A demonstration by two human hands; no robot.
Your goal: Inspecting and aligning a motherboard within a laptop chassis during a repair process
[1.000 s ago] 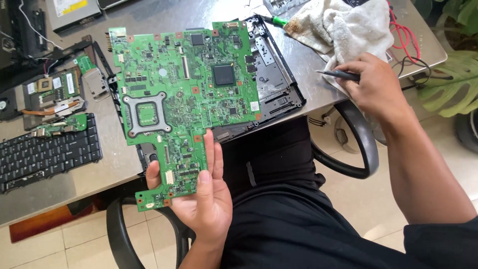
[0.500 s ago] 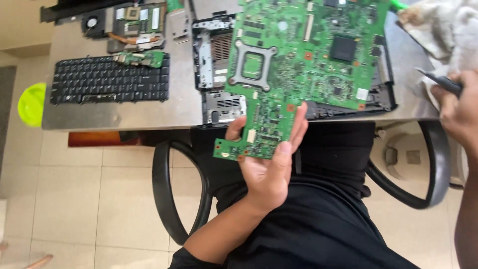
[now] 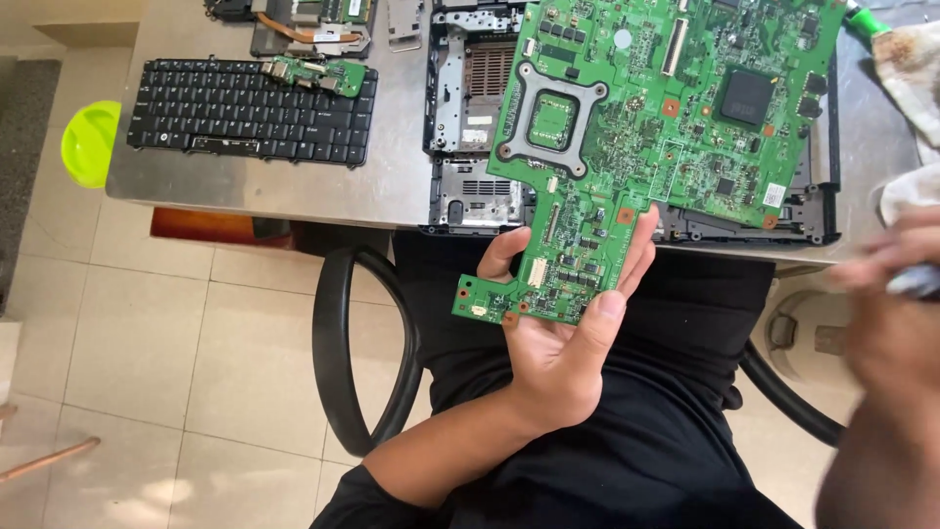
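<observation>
Left hand (image 3: 558, 343) palm-up, fingers loosely curled, gripping the narrow tab of the flat green L-shaped laptop motherboard (image 3: 646, 127). Long axis runs from hand up-right, component side up. Right hand (image 3: 886, 304) blurred, closed on a dark thin tool (image 3: 916, 282).

A black keyboard (image 3: 250, 111) lies near the table's (image 3: 294, 191) left edge, a small green board (image 3: 318, 73) on its far side. A lime-green bowl (image 3: 88, 142) sits just off that edge.

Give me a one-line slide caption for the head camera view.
Left hand holds a green circuit board over an opened laptop base; blurred right hand alongside.
</observation>
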